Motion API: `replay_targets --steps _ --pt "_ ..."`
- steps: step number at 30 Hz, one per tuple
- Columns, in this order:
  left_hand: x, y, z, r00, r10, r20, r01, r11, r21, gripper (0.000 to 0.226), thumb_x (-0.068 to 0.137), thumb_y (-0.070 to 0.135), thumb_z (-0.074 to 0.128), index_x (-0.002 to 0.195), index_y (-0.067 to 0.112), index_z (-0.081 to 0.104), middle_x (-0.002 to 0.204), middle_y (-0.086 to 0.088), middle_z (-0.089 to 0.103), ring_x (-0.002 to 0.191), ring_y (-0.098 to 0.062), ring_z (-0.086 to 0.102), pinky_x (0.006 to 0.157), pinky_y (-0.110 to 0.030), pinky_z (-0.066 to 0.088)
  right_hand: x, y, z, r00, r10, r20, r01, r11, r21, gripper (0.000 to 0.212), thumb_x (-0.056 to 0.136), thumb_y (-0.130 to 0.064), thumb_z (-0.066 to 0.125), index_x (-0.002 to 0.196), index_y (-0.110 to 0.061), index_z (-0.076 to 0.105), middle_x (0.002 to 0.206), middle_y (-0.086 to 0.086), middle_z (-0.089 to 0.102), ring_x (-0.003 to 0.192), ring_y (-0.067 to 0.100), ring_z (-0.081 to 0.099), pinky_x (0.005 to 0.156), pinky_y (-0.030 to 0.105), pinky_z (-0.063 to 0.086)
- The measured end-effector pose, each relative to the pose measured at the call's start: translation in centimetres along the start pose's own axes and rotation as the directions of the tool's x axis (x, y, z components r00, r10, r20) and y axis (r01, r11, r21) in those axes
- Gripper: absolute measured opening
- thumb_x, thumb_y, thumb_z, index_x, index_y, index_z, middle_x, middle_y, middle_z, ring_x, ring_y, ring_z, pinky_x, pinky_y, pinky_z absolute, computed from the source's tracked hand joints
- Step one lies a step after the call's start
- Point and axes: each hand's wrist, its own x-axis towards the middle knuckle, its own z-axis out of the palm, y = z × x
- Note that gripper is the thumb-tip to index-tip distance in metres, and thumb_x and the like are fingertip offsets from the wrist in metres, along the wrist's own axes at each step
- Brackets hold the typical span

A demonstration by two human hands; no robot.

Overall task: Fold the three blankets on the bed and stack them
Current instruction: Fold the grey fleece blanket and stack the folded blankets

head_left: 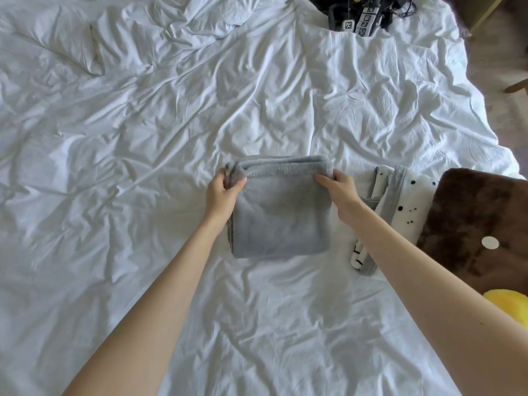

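A grey blanket (281,215) lies folded into a thick square on the white bed sheet (143,138), in the middle of the view. My left hand (224,190) grips its far left corner, fingers curled round the layers. My right hand (337,185) pinches the far right corner. To the right lies a white blanket with black spots and a grey border (405,207), folded, partly under my right forearm. A dark brown furry blanket (474,224) sits at the right edge of the bed, folded.
Black gear with cables and tagged white blocks (365,15) lies at the far edge of the bed. A yellow object (507,304) shows at the right, below the brown blanket. The bed's right edge drops to a wooden floor (497,61).
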Motion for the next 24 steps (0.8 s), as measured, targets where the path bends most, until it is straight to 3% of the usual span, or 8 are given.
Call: replay_targets --steps 4,7,10,13,16,19,21,24 --pt "1.7 -1.3 0.8 0.988 -0.139 -0.061 0.148 0.97 0.191 0.069 0.082 0.036 0.076 0.135 0.011 0.04 0.136 -0.009 0.048 0.125 -0.026 0.048 0.106 -0.045 0.042 1.6 0.7 0.7 0.992 0.124 -0.035 -0.128 0.981 -0.144 0.067 0.089 -0.032 0.068 0.14 -0.006 0.033 0.119 0.005 0.048 0.108 0.02 0.052 0.084 0.029 0.043" --pt "2.0 -2.9 1.3 0.943 -0.333 0.003 0.332 0.941 0.071 0.088 0.079 0.043 0.078 0.142 0.009 0.026 0.142 -0.011 0.043 0.126 -0.028 0.05 0.105 -0.048 0.044 1.4 3.4 0.5 0.961 0.277 -0.006 -0.274 0.946 -0.173 0.068 0.083 -0.039 0.073 0.13 -0.005 0.039 0.12 0.006 0.054 0.1 0.019 0.058 0.079 0.031 0.049" --pt "2.0 -4.2 1.8 0.897 -0.433 0.085 0.439 0.895 -0.075 0.074 0.079 0.043 0.078 0.133 0.005 0.045 0.125 -0.013 0.062 0.108 -0.028 0.064 0.092 -0.045 0.054 0.5 5.9 -0.2 0.92 0.375 0.113 -0.354 0.92 -0.169 0.06 0.079 -0.038 0.076 0.122 -0.001 0.057 0.112 0.01 0.068 0.093 0.022 0.067 0.075 0.031 0.057" --pt "1.6 -4.2 2.2 0.887 -0.441 0.135 0.459 0.874 -0.161 0.048 0.081 0.04 0.078 0.116 0.009 0.064 0.109 -0.013 0.072 0.097 -0.029 0.071 0.076 -0.037 0.059 -0.7 6.2 -0.6 0.881 0.42 0.218 -0.414 0.907 -0.074 0.051 0.076 -0.034 0.079 0.114 -0.003 0.067 0.107 0.012 0.073 0.095 0.026 0.07 0.085 0.037 0.057" --pt "1.3 -2.4 2.0 0.89 -0.41 0.2 0.45 0.862 -0.233 0.044 0.083 0.038 0.076 0.117 0.012 0.066 0.108 -0.011 0.073 0.097 -0.027 0.071 0.078 -0.036 0.058 -1.4 3.3 -1.3 0.888 0.389 0.244 -0.397 0.917 -0.018 0.048 0.074 -0.033 0.08 0.113 -0.008 0.068 0.098 0.008 0.076 0.087 0.024 0.073 0.068 0.03 0.057" --pt "1.8 1.7 1.4 0.938 -0.253 0.238 0.327 0.877 -0.353 0.034 0.086 0.034 0.073 0.114 0.015 0.068 0.108 -0.009 0.075 0.099 -0.026 0.072 0.07 -0.03 0.059 -2.2 -1.5 -2.0 0.967 0.215 0.139 -0.222 0.974 0.035 0.036 0.075 -0.028 0.079 0.106 -0.016 0.065 0.101 0.009 0.072 0.083 0.019 0.071 0.06 0.027 0.055" --pt "2.3 4.9 0.8 0.96 -0.146 0.24 0.238 0.877 -0.417 0.038 0.087 0.036 0.071 0.12 0.016 0.066 0.11 -0.003 0.074 0.104 -0.021 0.07 0.072 -0.026 0.057 -3.4 -5.3 -2.4 0.998 -0.032 0.051 0.029 0.998 0.051 0.02 0.078 -0.022 0.077 0.093 -0.026 0.065 0.097 0.001 0.072 0.072 0.007 0.07 0.055 0.022 0.053" --pt "2.3 8.0 -0.2 0.959 -0.017 0.283 0.141 0.894 -0.424 0.051 0.088 0.052 0.063 0.131 0.027 0.057 0.127 0.008 0.067 0.12 -0.014 0.061 0.092 -0.032 0.051 -5.7 -10.2 -3.0 0.849 -0.528 -0.004 0.521 0.84 -0.15 0.02 0.078 -0.013 0.073 0.089 -0.025 0.063 0.085 -0.011 0.07 0.076 0.005 0.066 0.062 0.02 0.049"
